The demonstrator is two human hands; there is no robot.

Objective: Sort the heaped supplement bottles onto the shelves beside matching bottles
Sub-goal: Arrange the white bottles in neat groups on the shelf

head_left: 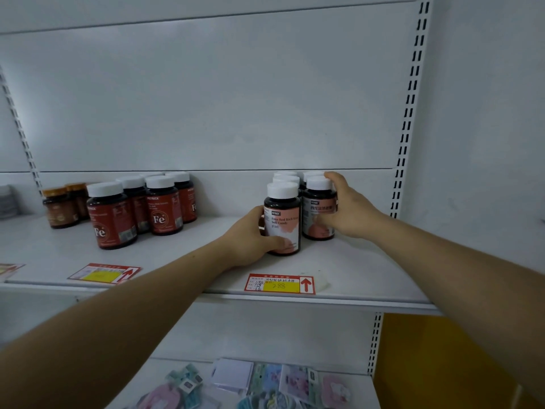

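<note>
Two pink bottles held upright on the shelf (354, 273), right end: left hand (250, 234) curls round the front bottle (282, 219), right hand (351, 208) round its neighbour (319, 211). I flag toppling the rear row (285, 176) if nudged.

rear pink-label bottles (285, 174) show only their caps.
</note>
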